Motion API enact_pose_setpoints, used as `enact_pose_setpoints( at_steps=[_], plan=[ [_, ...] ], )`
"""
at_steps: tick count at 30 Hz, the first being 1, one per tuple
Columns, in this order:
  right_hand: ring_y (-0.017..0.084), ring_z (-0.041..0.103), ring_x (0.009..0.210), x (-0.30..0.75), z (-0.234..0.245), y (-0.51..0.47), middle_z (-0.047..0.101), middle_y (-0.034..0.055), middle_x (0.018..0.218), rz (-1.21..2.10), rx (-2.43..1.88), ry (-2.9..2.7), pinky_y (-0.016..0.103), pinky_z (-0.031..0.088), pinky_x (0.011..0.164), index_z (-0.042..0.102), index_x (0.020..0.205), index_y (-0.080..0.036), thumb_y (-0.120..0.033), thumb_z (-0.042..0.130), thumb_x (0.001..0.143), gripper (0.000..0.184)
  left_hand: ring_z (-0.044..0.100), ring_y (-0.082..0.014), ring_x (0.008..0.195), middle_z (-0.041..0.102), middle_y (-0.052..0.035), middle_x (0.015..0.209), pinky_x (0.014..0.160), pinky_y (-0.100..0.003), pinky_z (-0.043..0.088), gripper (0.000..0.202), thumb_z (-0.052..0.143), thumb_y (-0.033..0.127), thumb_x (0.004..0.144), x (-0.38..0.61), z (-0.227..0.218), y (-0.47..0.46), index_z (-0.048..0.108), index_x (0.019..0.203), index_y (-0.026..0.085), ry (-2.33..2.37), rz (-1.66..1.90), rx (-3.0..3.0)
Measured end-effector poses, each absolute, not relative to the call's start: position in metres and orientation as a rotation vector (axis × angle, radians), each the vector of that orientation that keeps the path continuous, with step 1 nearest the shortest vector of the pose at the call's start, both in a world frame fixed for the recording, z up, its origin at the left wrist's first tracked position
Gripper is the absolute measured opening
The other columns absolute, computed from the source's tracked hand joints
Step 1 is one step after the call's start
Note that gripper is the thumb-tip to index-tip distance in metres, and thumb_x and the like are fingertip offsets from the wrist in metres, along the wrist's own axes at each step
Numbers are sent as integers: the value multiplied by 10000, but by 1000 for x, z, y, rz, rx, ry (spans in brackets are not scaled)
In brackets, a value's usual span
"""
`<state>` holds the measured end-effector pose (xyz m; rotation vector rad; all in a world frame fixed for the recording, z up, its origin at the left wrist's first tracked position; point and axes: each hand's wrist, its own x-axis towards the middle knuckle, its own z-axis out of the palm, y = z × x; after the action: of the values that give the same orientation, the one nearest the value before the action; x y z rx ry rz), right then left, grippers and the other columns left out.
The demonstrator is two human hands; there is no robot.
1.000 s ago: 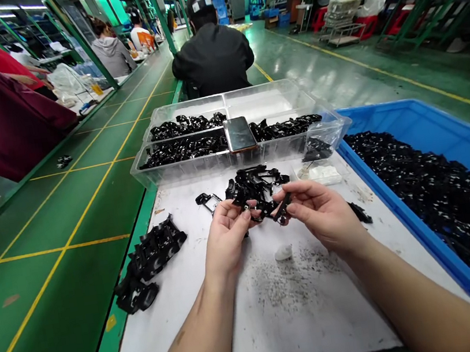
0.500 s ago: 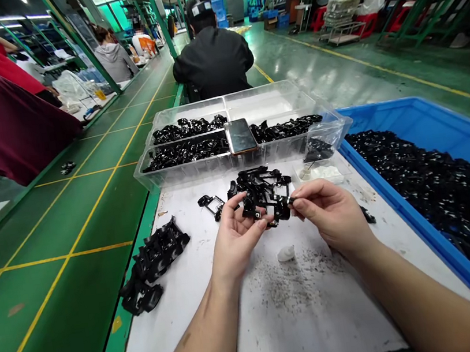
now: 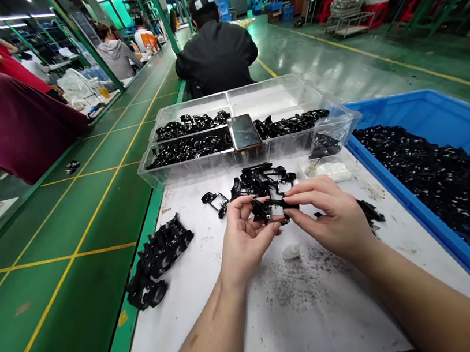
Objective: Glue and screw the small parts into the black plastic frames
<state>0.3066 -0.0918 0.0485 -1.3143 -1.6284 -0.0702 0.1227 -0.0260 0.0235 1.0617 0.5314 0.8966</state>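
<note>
Over the white work board (image 3: 281, 315), my left hand (image 3: 244, 241) and my right hand (image 3: 333, 220) both pinch one small black plastic part (image 3: 271, 209) between their fingertips. Just behind the hands lies a loose heap of the same black parts (image 3: 262, 181). A small white lump (image 3: 290, 251) rests on the board below the hands, among dark specks. A row of stacked black parts (image 3: 157, 260) lies at the board's left edge.
A clear divided tray (image 3: 276, 97) of black parts stands at the back with a phone (image 3: 244, 131) on it. A blue bin (image 3: 419, 115) full of black parts is on the right. A person in black (image 3: 216, 56) sits ahead; others work at left.
The hands have drawn closer together and a little lower, and the black part has turned flat between them. The view has shifted slightly.
</note>
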Motion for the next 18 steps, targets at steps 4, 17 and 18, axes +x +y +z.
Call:
enact_pose_setpoints(
  at_steps=[4,17,18],
  plan=[
    [263,702,966,306,47,-92,780,72,1021,-85,-1327,-1659,482,571,864,769,1040,-267,-156,747,962,137,821,-204,993,661,-79,1402,810,-302,661,583,880,190,867,122,24,-27,459,1258,284,513,895,1052],
    [274,700,1017,303,43,-92,744,83,1047,-47,-1363,-1662,496,589,890,764,1051,-281,-171,707,976,145,795,-217,1073,727,-87,1357,967,-390,643,477,865,291,923,119,25,-28,516,1248,267,522,901,1093],
    [275,701,1025,302,42,-91,737,86,1056,-51,-1361,-1656,497,594,896,766,1047,-280,-171,707,976,142,793,-219,1068,730,-93,1352,966,-402,648,445,850,322,939,119,25,-28,524,1236,260,527,903,1095]
  ],
)
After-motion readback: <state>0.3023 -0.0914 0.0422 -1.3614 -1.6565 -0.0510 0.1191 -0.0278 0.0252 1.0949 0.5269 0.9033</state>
